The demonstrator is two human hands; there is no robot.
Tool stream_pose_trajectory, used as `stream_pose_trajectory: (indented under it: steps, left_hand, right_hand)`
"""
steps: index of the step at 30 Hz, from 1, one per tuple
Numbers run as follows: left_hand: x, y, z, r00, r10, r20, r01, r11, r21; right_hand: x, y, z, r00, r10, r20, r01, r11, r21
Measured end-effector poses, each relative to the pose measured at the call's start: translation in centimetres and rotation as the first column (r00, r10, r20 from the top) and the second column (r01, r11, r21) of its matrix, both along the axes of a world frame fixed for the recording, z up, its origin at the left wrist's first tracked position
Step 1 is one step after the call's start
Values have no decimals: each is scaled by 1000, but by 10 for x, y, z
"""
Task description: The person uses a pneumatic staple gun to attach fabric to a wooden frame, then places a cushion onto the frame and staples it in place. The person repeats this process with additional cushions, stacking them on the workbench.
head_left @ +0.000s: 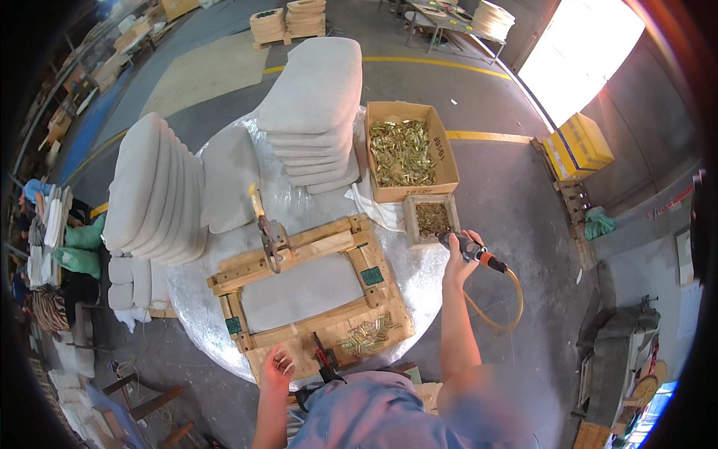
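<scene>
Right hand wrapped around a pneumatic tool beside a small box of fasteners; left hand resting on wooden frame, fingers loosely together.

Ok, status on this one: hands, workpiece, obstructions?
Right hand grips air tool. Left hand rests on wooden frame. Loose brass hardware lies on frame.

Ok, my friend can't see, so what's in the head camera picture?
A person stands at a round table with a wooden frame around a grey cushion. The right hand holds an air tool on an orange hose; the left hand rests on the frame. Stacked grey cushions and a box of brass staples sit behind.
</scene>
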State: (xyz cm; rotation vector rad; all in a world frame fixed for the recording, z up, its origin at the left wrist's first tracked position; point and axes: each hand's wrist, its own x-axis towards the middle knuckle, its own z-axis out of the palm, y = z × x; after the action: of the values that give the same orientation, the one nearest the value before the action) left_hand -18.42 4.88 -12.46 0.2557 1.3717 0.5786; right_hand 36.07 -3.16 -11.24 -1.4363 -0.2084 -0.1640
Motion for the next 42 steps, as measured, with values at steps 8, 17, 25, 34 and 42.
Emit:
stream_pose_trajectory:
  steps: [8, 17, 25, 34, 42]
  left_hand:
    - [-10, 3, 2, 999, 34, -14, -34, 999, -12]
    - [10, -2, -6, 999, -42, 21, 42, 999, -13]
    - [83, 24, 29, 978, -207, -3, 205, 967, 153]
    - [171, 47, 74, 913, -397, -89, 372, 726, 578]
    - [147, 53, 75, 616, -600, -510, 781, 379, 497]
  right_hand:
    - [11, 14, -25, 999, -16, -38, 18, 999, 39]
    - [-13, -3, 26, 989, -18, -146, 53, 970, 239]
    - [-82, -38, 105, 938, 181, -294, -27, 887, 461]
    - [-183, -61, 128, 738, 526, -422, -260, 799, 542]
    - [-224, -74, 130, 572, 694, -437, -453, 712, 537]
